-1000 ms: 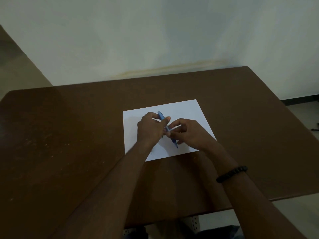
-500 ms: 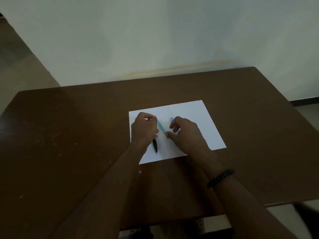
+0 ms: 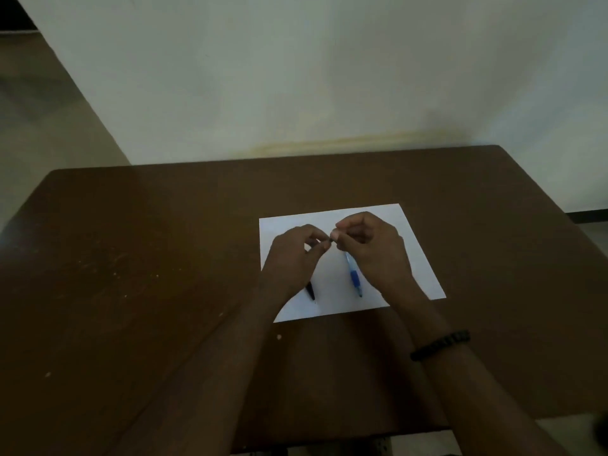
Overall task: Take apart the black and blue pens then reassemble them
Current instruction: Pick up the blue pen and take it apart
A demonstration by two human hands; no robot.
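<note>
1. Progress check: both pens lie on the white paper (image 3: 408, 225) looking whole, so I'd guess reassembly is mostly done, maybe one small bit left
2. my left hand (image 3: 292, 255) and right hand (image 3: 371, 248) are both curled, fingertips pinched together on something tiny and dark, too small to tell what it is
3. blue pen (image 3: 353, 274) sits just under my right hand, grip darker blue, tip toward me
4. black pen (image 3: 310, 290) is mostly hidden under my left hand, only its tip end shows
</note>
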